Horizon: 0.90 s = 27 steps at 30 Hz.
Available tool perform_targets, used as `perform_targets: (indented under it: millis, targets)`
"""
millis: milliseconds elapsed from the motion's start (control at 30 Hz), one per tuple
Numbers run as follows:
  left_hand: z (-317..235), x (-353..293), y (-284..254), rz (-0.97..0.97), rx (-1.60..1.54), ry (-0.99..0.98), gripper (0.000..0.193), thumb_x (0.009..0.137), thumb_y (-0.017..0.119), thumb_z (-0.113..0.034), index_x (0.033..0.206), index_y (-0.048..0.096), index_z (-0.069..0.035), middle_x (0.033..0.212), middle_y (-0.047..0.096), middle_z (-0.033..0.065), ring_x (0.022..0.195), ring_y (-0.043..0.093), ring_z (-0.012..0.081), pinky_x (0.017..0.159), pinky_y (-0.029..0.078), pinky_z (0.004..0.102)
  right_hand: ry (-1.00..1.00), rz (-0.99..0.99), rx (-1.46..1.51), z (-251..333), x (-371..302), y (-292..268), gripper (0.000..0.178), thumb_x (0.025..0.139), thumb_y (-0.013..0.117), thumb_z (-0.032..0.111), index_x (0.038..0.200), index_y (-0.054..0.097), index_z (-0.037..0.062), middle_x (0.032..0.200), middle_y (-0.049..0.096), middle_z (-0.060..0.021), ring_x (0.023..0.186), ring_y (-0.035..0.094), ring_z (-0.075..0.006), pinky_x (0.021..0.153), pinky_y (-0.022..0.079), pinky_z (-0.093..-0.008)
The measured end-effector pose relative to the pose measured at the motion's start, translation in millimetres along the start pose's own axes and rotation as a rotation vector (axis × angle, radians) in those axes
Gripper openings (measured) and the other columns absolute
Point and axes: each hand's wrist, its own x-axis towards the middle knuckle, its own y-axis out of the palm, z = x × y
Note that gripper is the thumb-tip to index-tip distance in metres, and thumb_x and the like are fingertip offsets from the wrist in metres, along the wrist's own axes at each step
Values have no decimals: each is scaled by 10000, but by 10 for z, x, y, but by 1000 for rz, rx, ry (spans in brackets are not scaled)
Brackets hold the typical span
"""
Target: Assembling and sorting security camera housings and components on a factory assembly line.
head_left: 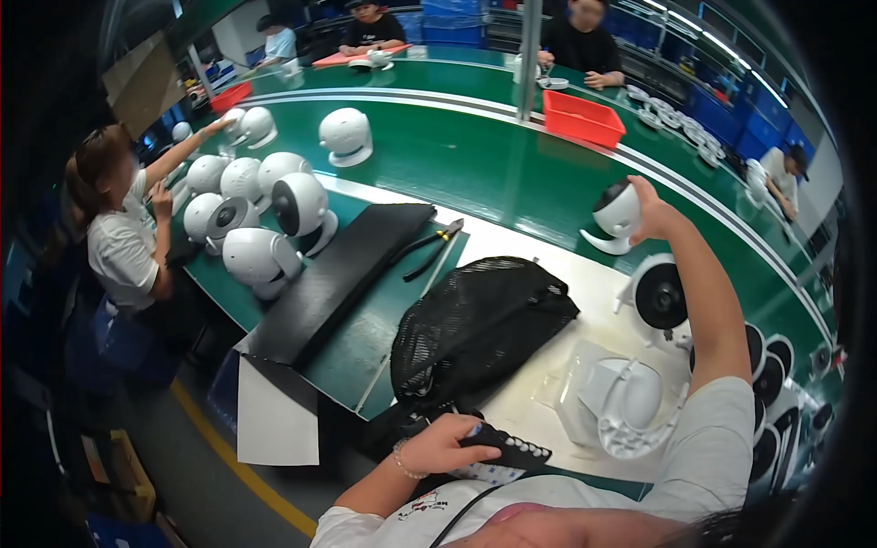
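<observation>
My right hand (647, 212) reaches far over the green work surface, its fingers closed round the side of a white, round-headed camera (619, 216) with a black face and a curved white base. Close to my body, my left hand (446, 445) is over a black strip (521, 447) that carries several small white round pieces. Its fingers are drawn together near a small blue spot; what they hold is too small to make out. A black mesh fabric piece (480, 320) lies in front of that hand. White plastic housing parts (626, 402) lie to its right.
Several white cameras (260, 256) crowd the left, beside a long black padded block (343, 274) and cutting pliers (434, 247). Another camera (658, 292) stands under my right arm. A red bin (583, 119) and a metal post (530, 64) stand beyond. A co-worker (123, 228) reaches in from the left.
</observation>
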Motion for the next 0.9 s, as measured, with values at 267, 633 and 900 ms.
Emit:
perform_targets:
  millis: [267,633,900]
  targets:
    - [14,18,-12,27,43,-7,184,729,692,-145,738,582,2,637,540,63,543,515,134,487,382,251,-28,-110,-114,123,-67,-38,908,353,791,164,1179,416,116,1277,367,-111,1092,471,-312,899,423,-358]
    - [-36,-60,47,-106,-77,-8,148,692,699,-75,720,586,15,594,516,3,533,465,65,471,358,220,-104,-556,990,388,-2260,-885,999,501,814,204,1333,270,112,1231,424,-53,1142,420,-198,924,370,-324]
    - [-29,-197,270,58,-219,179,247,610,735,-81,749,580,53,677,594,120,555,549,171,518,413,246,412,-1059,1073,-138,-6306,331,1004,547,767,248,1369,221,60,1230,442,-104,1109,451,-220,934,355,-334]
